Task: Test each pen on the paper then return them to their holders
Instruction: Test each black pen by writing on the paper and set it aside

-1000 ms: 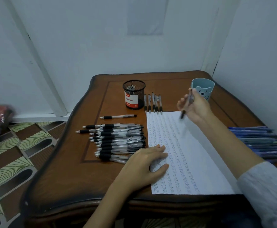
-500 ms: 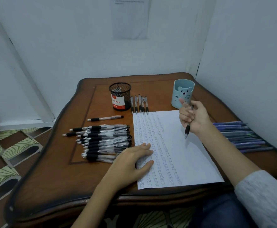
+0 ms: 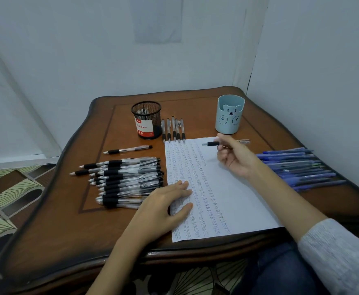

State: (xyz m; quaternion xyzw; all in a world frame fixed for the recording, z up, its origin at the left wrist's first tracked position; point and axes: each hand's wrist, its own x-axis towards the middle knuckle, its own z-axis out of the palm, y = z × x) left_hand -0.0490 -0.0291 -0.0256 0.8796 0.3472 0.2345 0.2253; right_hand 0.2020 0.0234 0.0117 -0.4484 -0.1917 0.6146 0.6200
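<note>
right hand [image 3: 235, 155] pinches pen [image 3: 212, 143] mid-barrel | pen likely light, stiff, slick; take rubber grip | left hand [image 3: 165, 202] flat on paper [image 3: 234, 194]

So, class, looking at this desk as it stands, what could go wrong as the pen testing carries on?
The held pen is close to the bear cup, yet it looks like the black pile's type, so it might land in the wrong holder.
The black pen pile lies right beside the paper; a nudge may scatter it.
The blue pens lie near the edge of the table and could roll off.
</note>
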